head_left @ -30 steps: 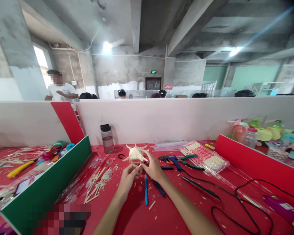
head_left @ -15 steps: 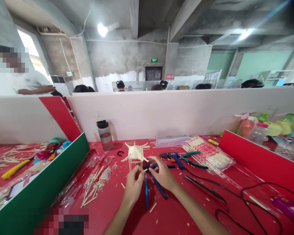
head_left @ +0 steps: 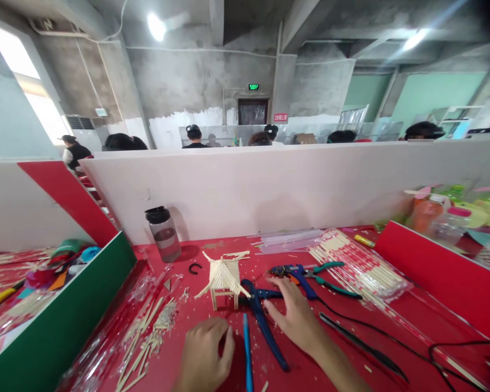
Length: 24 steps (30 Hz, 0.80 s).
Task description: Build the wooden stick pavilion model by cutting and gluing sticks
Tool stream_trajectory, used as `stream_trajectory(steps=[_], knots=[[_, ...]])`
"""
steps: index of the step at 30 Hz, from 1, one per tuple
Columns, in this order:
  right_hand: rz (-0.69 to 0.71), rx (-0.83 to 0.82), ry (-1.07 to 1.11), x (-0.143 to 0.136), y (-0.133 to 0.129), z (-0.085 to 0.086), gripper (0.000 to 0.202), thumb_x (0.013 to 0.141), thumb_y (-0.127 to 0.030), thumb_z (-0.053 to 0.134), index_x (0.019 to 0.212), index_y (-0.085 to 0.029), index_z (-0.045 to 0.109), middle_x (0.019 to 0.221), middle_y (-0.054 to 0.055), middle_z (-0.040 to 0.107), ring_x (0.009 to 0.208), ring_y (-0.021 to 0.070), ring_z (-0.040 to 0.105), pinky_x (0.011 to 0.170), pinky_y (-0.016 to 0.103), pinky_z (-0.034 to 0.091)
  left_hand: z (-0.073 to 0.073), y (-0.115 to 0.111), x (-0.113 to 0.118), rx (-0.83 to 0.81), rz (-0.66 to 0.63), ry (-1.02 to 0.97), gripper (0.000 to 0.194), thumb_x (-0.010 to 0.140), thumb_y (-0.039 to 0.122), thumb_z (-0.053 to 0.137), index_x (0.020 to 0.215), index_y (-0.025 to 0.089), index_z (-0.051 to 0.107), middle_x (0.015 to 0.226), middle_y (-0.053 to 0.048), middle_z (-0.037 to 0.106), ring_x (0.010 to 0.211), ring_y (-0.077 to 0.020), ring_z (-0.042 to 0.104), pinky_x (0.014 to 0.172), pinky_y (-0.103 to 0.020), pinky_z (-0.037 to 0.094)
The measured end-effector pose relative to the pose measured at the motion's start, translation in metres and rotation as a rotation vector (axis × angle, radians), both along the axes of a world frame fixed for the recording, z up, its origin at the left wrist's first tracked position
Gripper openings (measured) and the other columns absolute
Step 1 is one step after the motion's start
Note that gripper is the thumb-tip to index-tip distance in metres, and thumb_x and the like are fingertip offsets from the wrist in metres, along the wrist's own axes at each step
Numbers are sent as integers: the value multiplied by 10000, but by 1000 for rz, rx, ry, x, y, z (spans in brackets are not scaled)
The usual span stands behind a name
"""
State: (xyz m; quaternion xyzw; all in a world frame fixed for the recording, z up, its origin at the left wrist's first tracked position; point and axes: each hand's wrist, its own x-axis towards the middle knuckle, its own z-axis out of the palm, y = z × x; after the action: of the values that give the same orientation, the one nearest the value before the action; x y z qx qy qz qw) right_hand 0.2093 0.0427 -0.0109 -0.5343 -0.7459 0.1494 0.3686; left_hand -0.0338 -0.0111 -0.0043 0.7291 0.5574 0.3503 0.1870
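A small pavilion-like model (head_left: 224, 275) made of pale sticks stands on the red table, with a peaked roof, flared corner strips and short legs. My left hand (head_left: 208, 348) is in front of it, apart from it, fingers curled down and thumb close to them; whatever they hold is hidden. My right hand (head_left: 294, 318) hovers right of the model with fingers spread and nothing visible in it. Beside that hand lie a dark blue hand cutter (head_left: 265, 324) and a blue glue gun (head_left: 302, 277). A light blue pen-like stick (head_left: 248, 354) lies between my hands.
Green-handled pliers (head_left: 335, 280), a black slender tool (head_left: 363, 345) and packed sticks (head_left: 355, 261) lie to the right. Loose sticks (head_left: 147, 343) and plastic wrap lie left. A water bottle (head_left: 164, 234) stands by the white partition (head_left: 269, 190). Green (head_left: 65, 305) and red (head_left: 445, 277) dividers flank the table.
Both hands have drawn back from the model, the left toward me and the right to the right, its fingers spreading. The camera view has shifted slightly. The person at far left is out of view.
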Motion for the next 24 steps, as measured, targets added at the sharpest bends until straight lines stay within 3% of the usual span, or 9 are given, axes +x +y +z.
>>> stream_trajectory(steps=[4,6,8,12,15,18,21,24], knots=[[15,-234,-330,-8,-16,-4,862,778,-571,703,1511,-225,411,1528,172,434,1418,423,356,1144,611,289,-3,4,-10,-27,30,300,318,936,251,421,733,210,663,740,-66,715,684,-212,663,635,-289,375],[25,-300,-426,-10,-20,-8,957,732,-594,740,1543,-254,361,1598,159,329,1470,439,248,1168,623,226,-4,6,-12,-57,22,366,328,941,237,407,743,209,667,753,-59,729,696,-205,688,637,-278,395],[16,-293,-477,-10,-21,-11,871,793,-529,697,1546,-255,357,1607,155,312,1476,425,244,1175,611,221,-5,9,-13,-78,24,392,336,948,239,402,751,211,672,762,-55,738,702,-199,704,636,-270,412],[-17,-196,-503,-9,-17,-13,690,839,-322,618,1498,-217,444,1474,180,497,1366,400,430,1129,588,319,-7,12,-17,-50,24,394,383,975,286,392,695,211,643,700,-44,719,626,-180,691,584,-258,411],[-36,-164,-466,-7,-14,-11,608,853,-250,565,1453,-183,491,1330,182,594,1248,367,527,1072,560,395,-9,13,-21,35,16,351,384,984,294,407,660,208,594,638,-29,679,573,-155,662,550,-243,399],[-26,-232,-390,0,-11,-1,547,907,-289,505,1440,-168,486,1334,187,585,1243,347,539,1048,517,432,-12,13,-25,148,25,279,378,982,278,431,622,204,522,565,-8,602,515,-132,608,526,-231,379],[2,-372,-266,14,-9,22,521,955,-369,437,1441,-187,468,1418,170,527,1260,306,552,1040,451,457,-13,12,-28,222,45,205,377,970,260,461,598,200,459,517,15,517,465,-111,543,508,-224,359],[32,-515,-116,36,-10,47,566,967,-482,422,1480,-243,425,1477,119,497,1348,283,488,1123,436,379,-13,12,-29,256,42,145,354,965,232,473,614,197,440,531,28,491,467,-98,523,512,-219,358]])
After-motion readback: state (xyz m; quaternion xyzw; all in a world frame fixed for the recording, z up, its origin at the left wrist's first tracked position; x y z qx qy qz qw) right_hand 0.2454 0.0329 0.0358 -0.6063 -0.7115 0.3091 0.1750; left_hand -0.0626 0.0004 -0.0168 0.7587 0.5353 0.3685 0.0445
